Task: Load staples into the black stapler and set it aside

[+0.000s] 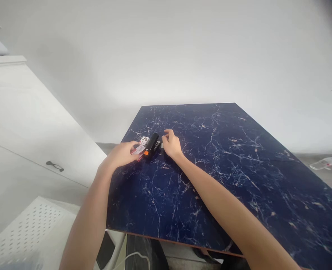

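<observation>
A black stapler (151, 145) with an orange part at its near end lies on the blue marbled table (208, 150). Just left of it, my left hand (123, 154) is closed on a small red-and-white box (138, 150). Behind that sits another small white box (144, 140) with a dark picture on top. To the right of the stapler is my right hand (171, 144), its fingers curled with thumb and forefinger close together. A small grey piece (162, 145) shows at its fingertips, too small to name.
A white cabinet (36, 123) with a dark handle stands on the left, above a white perforated surface (27, 225). The table meets a pale wall (183, 52) at the back. Beyond the table's right edge lies a clear plastic item (326, 162).
</observation>
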### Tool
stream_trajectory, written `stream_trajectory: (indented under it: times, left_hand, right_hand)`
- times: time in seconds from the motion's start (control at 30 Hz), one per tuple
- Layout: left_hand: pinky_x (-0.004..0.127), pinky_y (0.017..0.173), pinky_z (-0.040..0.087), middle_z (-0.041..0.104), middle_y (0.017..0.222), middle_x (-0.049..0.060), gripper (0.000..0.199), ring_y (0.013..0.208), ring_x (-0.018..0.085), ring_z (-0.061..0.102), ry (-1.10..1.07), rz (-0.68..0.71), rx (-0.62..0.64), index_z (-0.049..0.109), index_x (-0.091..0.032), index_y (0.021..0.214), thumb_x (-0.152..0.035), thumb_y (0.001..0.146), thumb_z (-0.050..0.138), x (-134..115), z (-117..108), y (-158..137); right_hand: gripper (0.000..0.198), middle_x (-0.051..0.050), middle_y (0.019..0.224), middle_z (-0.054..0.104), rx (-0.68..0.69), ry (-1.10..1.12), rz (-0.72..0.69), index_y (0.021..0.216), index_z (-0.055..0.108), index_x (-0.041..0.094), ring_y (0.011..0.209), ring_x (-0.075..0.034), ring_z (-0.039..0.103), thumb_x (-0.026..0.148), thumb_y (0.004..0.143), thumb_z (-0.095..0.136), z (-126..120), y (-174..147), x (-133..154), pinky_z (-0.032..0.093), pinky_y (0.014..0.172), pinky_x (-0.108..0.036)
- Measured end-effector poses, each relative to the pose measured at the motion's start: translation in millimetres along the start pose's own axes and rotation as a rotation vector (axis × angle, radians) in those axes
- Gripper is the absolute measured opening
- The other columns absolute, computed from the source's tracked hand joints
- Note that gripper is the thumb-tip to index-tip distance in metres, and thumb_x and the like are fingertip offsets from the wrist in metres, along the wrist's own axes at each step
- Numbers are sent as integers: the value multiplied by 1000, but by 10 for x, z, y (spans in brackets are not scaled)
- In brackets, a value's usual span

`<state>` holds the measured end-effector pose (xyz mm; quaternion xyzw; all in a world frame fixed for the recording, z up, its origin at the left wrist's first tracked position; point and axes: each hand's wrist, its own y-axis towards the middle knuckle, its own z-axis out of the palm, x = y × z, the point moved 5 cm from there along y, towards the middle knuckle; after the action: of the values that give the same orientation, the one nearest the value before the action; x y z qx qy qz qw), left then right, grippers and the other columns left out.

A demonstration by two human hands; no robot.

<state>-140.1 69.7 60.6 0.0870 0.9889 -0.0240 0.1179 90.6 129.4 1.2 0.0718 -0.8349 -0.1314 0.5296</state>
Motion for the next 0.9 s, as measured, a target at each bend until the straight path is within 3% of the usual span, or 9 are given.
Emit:
stream_trajectory:
  times: [0.1, 0.17, 0.23, 0.37, 0.47, 0.53, 0.67, 0.83, 0.9]
  left_hand:
    - [36, 78, 49, 75, 107, 7, 52, 96, 28, 68, 83, -19, -288, 62, -25, 135, -46, 88, 63, -157, -188, -56]
    - [38, 83, 49, 74, 106, 8, 43, 98, 28, 66, 115, 66, -461, 65, -23, 129, -44, 92, 59, -376, -226, -112]
    - [41, 89, 48, 72, 104, 9, 35, 99, 29, 63, 165, 199, -534, 70, -21, 117, -44, 94, 59, -640, -139, -158]
    - [49, 95, 47, 68, 105, 15, 39, 108, 34, 58, 292, 403, -397, 76, -18, 90, -55, 93, 62, -1025, 276, -177]
    - [54, 105, 43, 57, 136, 20, 40, 127, 40, 51, 340, 450, -376, 76, -15, 100, -53, 90, 68, -1072, 469, -166]
    - [59, 112, 36, 44, 153, 21, 44, 140, 44, 40, 321, 404, -403, 72, -16, 117, -48, 86, 74, -994, 500, -133]
    - [68, 114, 31, 28, 164, 19, 80, 146, 51, 30, 219, 207, -395, 48, -26, 151, -54, 81, 76, -741, 512, -16]
    - [63, 107, 43, 26, 165, 20, 85, 143, 48, 38, 185, 71, -310, 34, -28, 160, -57, 87, 66, -564, 560, 114]
    - [60, 102, 48, 30, 163, 20, 82, 140, 46, 42, 189, 44, -298, 34, -28, 160, -56, 88, 63, -530, 551, 152]
  right_hand:
    - [36, -7, 92, 71, -60, 87, 49, 124, 57, 21, 88, -25, 68, 40, 99, 40, -18, 19, -60, 50, 85, -38]
    - [36, -5, 91, 71, -90, 152, 82, 120, 57, 23, 84, -23, 68, 46, 100, 37, -22, 35, -108, 50, 80, -36]
    - [35, -4, 90, 70, -111, 186, 100, 113, 57, 25, 81, -22, 67, 49, 101, 34, -28, 45, -141, 50, 77, -34]
    - [37, -5, 90, 69, -179, 106, 78, 100, 55, 24, 83, -22, 66, 51, 103, 30, -71, 13, -110, 48, 78, -33]
    - [40, -7, 89, 68, -187, -55, 17, 94, 53, 23, 85, -25, 65, 51, 105, 27, -70, -49, -10, 46, 79, -35]
    - [42, -7, 85, 67, -107, -162, -43, 92, 53, 23, 83, -25, 65, 51, 106, 26, -15, -84, 64, 44, 77, -34]
    - [45, -5, 79, 66, 63, -275, -168, 87, 53, 23, 78, -24, 65, 50, 108, 24, 93, -130, 168, 42, 74, -32]
    - [42, -10, 94, 69, -48, -344, -124, 94, 56, 22, 87, -25, 66, 48, 108, 26, 55, -151, 166, 43, 76, -32]
    - [38, -11, 98, 70, -20, -351, -142, 99, 57, 21, 88, -26, 66, 47, 107, 30, 87, -162, 170, 44, 78, -34]
